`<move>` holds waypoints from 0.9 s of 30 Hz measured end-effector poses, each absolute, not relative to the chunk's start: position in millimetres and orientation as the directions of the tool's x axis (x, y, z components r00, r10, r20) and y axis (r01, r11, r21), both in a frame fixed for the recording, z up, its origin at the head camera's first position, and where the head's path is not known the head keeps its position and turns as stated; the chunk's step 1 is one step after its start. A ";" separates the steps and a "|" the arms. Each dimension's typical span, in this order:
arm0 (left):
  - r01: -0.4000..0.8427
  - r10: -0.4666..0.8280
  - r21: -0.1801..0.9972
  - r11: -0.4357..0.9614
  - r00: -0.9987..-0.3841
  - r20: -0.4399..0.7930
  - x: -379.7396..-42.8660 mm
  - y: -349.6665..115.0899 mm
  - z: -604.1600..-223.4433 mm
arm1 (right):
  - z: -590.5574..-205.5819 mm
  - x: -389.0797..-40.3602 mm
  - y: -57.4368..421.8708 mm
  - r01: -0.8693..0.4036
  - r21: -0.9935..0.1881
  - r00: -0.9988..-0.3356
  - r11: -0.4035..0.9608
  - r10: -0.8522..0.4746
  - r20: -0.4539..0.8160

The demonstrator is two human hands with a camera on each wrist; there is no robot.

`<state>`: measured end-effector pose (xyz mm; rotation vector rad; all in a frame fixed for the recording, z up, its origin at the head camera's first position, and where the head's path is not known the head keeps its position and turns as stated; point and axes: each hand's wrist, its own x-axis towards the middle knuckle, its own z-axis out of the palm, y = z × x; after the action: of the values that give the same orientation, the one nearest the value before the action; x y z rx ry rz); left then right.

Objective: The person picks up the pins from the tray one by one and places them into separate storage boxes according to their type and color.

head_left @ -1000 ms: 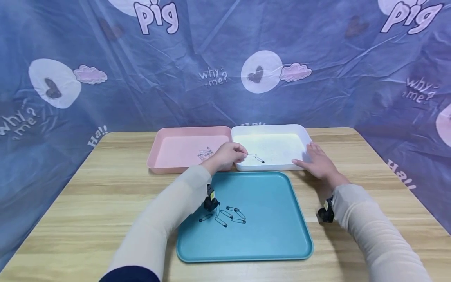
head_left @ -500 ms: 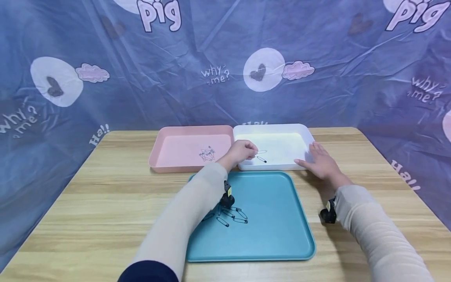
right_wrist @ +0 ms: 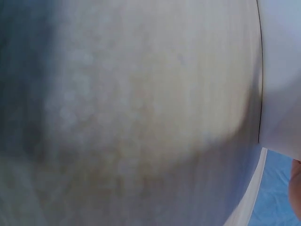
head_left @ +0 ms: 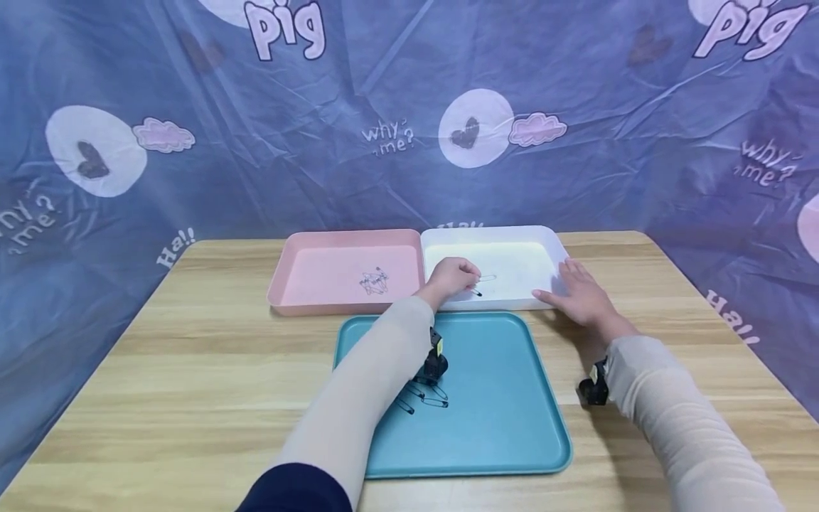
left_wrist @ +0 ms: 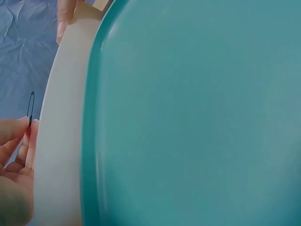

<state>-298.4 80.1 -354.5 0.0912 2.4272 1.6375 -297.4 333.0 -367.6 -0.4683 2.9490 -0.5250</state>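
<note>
My left hand (head_left: 450,278) pinches a safety pin (head_left: 488,278) over the white tray (head_left: 489,304). In the left wrist view, thumb and fingertips of the left hand (left_wrist: 18,160) hold the pin (left_wrist: 30,104) by its dark end, with the loop pointing up. A second safety pin (head_left: 477,293) lies in the white tray, partly hidden by the left hand. My right hand (head_left: 579,295) rests on the front right corner of the white tray with its fingers extended. Only a sliver of the right hand (right_wrist: 295,188) shows in the right wrist view.
Left of the white tray stands a pink tray (head_left: 320,310) with a small pile of safety pins (head_left: 374,281). In front lies a teal tray (head_left: 486,427) with several safety pins (head_left: 435,402), partly covered by the left sleeve. A blue printed cloth (head_left: 307,156) hangs behind the table.
The left hand has moved right over the white tray, carrying the pinched safety pin. Its forearm now covers more of the teal tray. The right hand stays on the white tray's corner.
</note>
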 end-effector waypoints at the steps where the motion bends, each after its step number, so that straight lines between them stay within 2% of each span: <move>1: -0.071 0.169 0.922 0.379 -0.975 -0.145 -298.6 81.5 -355.6 | -368.0 -297.5 332.9 -0.280 -0.353 -0.946 0.893 -0.319 -0.055; 8: -0.084 0.153 0.911 0.403 -0.976 -0.158 -301.7 88.6 -361.9 | -368.6 -298.0 334.3 -0.284 -0.343 -0.945 0.895 -0.322 -0.058; 17: -0.118 0.100 0.855 0.505 -0.976 -0.194 -311.4 87.7 -363.8 | -368.2 -301.4 335.7 -0.290 -0.331 -0.944 0.898 -0.325 -0.055; 27: -0.102 0.040 0.761 0.641 -0.985 -0.166 -312.1 84.2 -363.1 | -367.5 -304.3 333.8 -0.290 -0.338 -0.943 0.895 -0.328 -0.058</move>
<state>-312.1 84.2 -363.1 -0.0518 2.6911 1.2638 -304.3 333.8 -367.5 -0.4825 2.9469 -0.4996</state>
